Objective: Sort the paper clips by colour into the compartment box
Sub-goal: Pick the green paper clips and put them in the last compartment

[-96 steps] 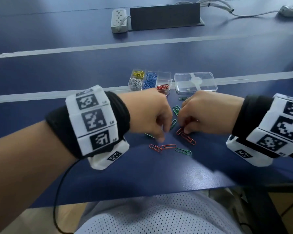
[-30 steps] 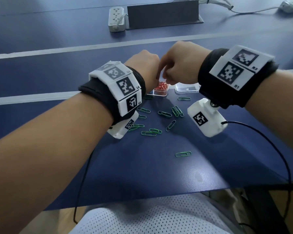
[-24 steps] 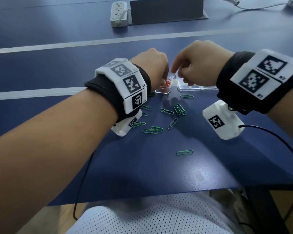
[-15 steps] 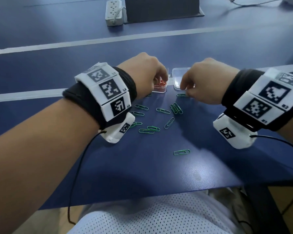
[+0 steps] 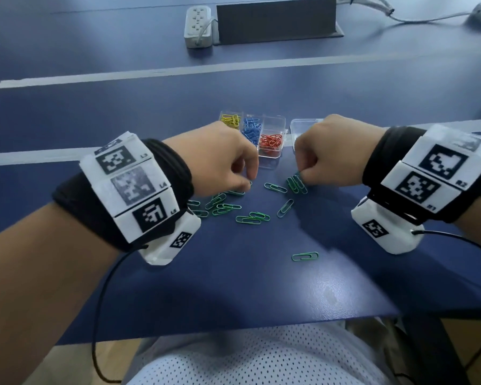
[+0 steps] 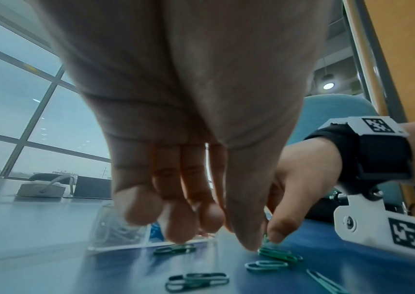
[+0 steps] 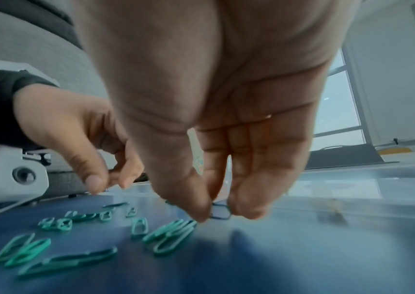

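Observation:
The clear compartment box [image 5: 282,126] stands at the table's middle with yellow clips [image 5: 230,119], blue clips [image 5: 252,129] and red clips [image 5: 271,141] in separate cells. Green paper clips [image 5: 225,207] lie scattered in front of it. My right hand [image 5: 300,175] pinches one green clip [image 7: 220,213] between thumb and fingers [image 7: 246,210], just above a small stack of green clips [image 5: 297,185]. My left hand [image 5: 246,183] reaches down with its thumb [image 6: 247,236] and fingers apart, tips at the table among the green clips, holding nothing I can see.
The box's clear lid [image 5: 303,125] lies right of the box, partly behind my right hand. One green clip [image 5: 305,256] lies alone nearer the front edge. A power strip [image 5: 198,26] and a dark panel [image 5: 275,19] stand far back.
Both hands came back from over the box and dropped to the green clips. The red clips that lay loose on the table are gone. My right hand has pinched a green clip.

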